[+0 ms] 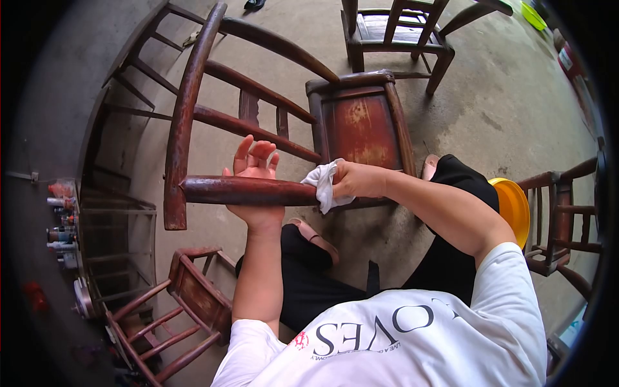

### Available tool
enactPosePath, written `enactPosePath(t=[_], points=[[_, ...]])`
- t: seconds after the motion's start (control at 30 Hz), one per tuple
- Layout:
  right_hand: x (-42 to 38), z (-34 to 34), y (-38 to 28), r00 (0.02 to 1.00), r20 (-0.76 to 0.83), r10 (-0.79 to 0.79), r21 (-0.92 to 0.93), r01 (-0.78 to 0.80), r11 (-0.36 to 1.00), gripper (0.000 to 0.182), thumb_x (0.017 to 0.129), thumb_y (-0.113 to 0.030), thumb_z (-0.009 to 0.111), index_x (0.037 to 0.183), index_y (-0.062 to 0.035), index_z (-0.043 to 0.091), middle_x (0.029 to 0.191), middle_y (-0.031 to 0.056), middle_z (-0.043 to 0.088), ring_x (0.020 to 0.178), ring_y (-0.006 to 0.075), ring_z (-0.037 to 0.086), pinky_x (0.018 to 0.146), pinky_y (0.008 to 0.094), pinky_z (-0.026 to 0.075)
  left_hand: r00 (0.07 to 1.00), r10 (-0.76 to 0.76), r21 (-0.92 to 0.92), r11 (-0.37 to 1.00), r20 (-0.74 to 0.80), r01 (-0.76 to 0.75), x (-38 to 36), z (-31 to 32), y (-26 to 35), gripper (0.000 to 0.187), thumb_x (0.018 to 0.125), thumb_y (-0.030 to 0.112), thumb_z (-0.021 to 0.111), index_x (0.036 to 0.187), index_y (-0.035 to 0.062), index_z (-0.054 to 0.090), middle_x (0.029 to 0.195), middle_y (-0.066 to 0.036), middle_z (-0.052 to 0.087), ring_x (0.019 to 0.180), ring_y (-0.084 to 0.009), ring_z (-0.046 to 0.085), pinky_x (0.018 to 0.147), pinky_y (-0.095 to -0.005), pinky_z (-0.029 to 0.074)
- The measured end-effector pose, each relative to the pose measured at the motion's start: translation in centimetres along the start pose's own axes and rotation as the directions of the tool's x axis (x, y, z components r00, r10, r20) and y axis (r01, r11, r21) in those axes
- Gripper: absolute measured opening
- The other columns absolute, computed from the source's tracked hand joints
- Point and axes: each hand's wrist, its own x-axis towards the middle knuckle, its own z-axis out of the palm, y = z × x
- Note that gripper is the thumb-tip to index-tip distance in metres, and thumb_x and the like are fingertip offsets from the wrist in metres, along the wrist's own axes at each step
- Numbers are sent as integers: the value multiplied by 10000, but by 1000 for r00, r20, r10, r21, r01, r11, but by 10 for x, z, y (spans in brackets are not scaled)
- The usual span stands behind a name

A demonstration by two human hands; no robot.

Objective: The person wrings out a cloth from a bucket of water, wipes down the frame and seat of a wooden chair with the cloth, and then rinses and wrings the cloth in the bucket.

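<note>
A dark red-brown wooden chair (358, 119) lies tipped in front of me, its slatted back stretching to the left. My left hand (256, 164) is behind the chair's near back post (248, 191), palm up, with the fingers loosely spread and not wrapped round the wood. The post crosses in front of my palm and wrist. At the post's right end, close to the seat, my right hand (354, 180) grips a bunched white cloth (325, 187) against the wood. The seat panel is worn, with pale scuffed patches. Part of the seat's lower edge is hidden by my right forearm.
Another wooden chair (400, 45) stands beyond the seat. A small chair (200, 284) is at lower left and one more (558, 222) at right. A yellow basin (512, 206) sits beside my leg. On the left is a metal-framed rack (122, 238) near several bottles.
</note>
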Motion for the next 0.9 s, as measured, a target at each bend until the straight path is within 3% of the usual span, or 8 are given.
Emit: enactPosePath(t=[0.1, 0.13, 0.4, 0.47, 0.6, 0.67, 0.8, 0.9], points=[[16, 19, 3, 969, -238, -70, -308, -6, 951, 245, 810, -207, 637, 973, -26, 613, 823, 1, 588, 784, 77, 520, 708, 269, 447, 1000, -10, 1, 1000, -6, 10, 0, -1, -2, 628, 847, 545, 360, 1253, 78, 459, 1121, -99, 556, 1097, -223, 483, 985, -412, 255], [18, 23, 2, 959, -274, -76, -288, -6, 958, 272, 795, -258, 634, 911, -14, 601, 804, 36, 587, 775, 106, 523, 696, 283, 442, 1000, -7, 3, 1000, 2, 7, 0, -2, -1, 631, 846, 548, 360, 1254, 77, 459, 1121, -100, 555, 1097, -223, 484, 985, -413, 256], [12, 36, -19, 952, -305, -15, -256, -66, 964, 314, 778, -271, 639, 945, -12, 579, 850, 62, 585, 823, 127, 522, 743, 292, 431, 1000, 3, 6, 1000, 4, -3, 1, -1, -1, 614, 853, 530, 333, 1239, 73, 470, 1105, -92, 557, 1082, -213, 485, 971, -394, 265], [9, 30, -8, 966, -240, -93, -216, 40, 976, 300, 810, -236, 639, 1013, -24, 577, 906, 37, 584, 866, 115, 517, 777, 281, 431, 1000, 10, 10, 1000, 17, -10, -1, -2, -1, 630, 844, 543, 363, 1252, 73, 460, 1113, -102, 560, 1094, -223, 487, 978, -406, 265], [-2, 13, -2, 986, -169, 7, -210, -43, 977, 330, 824, -184, 646, 1116, -49, 574, 960, -1, 573, 893, 81, 486, 796, 254, 418, 1000, 4, 4, 1000, -30, -4, -1, 1, 0, 622, 841, 541, 368, 1243, 76, 468, 1102, -95, 567, 1088, -218, 492, 975, -403, 268], [6, 2, 20, 995, -33, -90, -206, 81, 975, 367, 813, -172, 657, 1150, -56, 567, 933, -12, 574, 861, 75, 486, 780, 248, 421, 999, 8, 10, 1000, -43, -8, -2, 0, 0, 619, 841, 540, 370, 1240, 77, 472, 1100, -92, 569, 1086, -216, 494, 975, -402, 270], [12, 10, 25, 991, -62, -122, -124, 114, 986, 325, 805, -163, 659, 1099, -50, 580, 878, -16, 571, 827, 73, 491, 754, 250, 430, 1000, 9, 14, 1000, -26, -8, 0, -1, -2, 610, 845, 532, 358, 1236, 79, 475, 1099, -89, 569, 1084, -211, 494, 978, -393, 272], [15, 30, 2, 959, -245, -143, -368, 45, 929, 269, 803, -182, 652, 1023, -44, 585, 838, 5, 573, 805, 82, 503, 727, 259, 437, 999, 15, 31, 999, -41, -13, -1, -2, -2, 608, 848, 527, 346, 1237, 78, 475, 1099, -91, 568, 1084, -209, 493, 979, -387, 273]])
